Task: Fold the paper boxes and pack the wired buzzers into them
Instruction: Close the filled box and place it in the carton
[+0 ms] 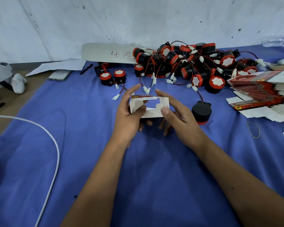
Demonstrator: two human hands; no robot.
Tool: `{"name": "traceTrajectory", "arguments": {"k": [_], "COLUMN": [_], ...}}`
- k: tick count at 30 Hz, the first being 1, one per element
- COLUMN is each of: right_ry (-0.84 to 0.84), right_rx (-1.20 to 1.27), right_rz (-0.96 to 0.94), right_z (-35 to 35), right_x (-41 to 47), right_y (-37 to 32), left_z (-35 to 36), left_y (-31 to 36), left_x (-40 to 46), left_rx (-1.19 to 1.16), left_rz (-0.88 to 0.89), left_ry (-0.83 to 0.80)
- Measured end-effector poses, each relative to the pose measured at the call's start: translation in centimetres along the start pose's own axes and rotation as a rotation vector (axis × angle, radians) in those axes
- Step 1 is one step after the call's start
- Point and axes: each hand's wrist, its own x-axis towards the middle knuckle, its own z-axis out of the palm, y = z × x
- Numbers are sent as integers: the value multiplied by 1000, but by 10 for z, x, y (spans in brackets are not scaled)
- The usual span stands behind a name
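Head view:

1. Bench (72,128) under blue cloth. The buzzer pile (187,63) lies beyond the fingers, wires crossed over each other. Risk: pulling one buzzer by its lead probably drags several neighbours along.
2. Flat box stack (261,94) sits right of the fingers, fanned and leaning. Risk: a brush from the right arm could spill it.
3. Loose buzzer (201,112) stands just right of the right hand (179,122), face down. Risk: a knuckle could knock it over.
4. Paper box (149,106) is held between both hands, end flaps half folded. Left hand (129,115) grips its left end, thumb on the flap; right-hand fingers curl round the right end. Risk: squeezing creases the walls or mis-seats the tuck flap.
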Motion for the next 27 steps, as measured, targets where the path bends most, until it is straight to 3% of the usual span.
{"name": "traceTrajectory", "arguments": {"k": [4, 10, 16, 18, 21, 24, 27], "right_ry": [-73, 64, 108, 130, 166, 148, 105], "right_rx": [134, -53, -77, -47, -15, -27, -56], "right_rz": [79, 51, 56, 57, 80, 76, 42], "right_z": [-4, -5, -6, -6, -9, -7, -3], "right_x": [1, 2, 3, 3, 3, 1, 0], "right_y": [-1, 3, 3, 4, 3, 2, 0], "left_z": [3, 10, 15, 13, 8, 5, 10], "left_y": [2, -2, -1, 1, 9, 11, 5], "left_x": [-2, -5, -5, -7, -7, -5, -5], "left_rx": [-32, -9, 222, 192, 25, -140, 20], "left_rz": [-19, -109, 66, 92, -60, -165, -31], "left_ry": [-36, -59, -129, -232, -396, -365, -216]}}
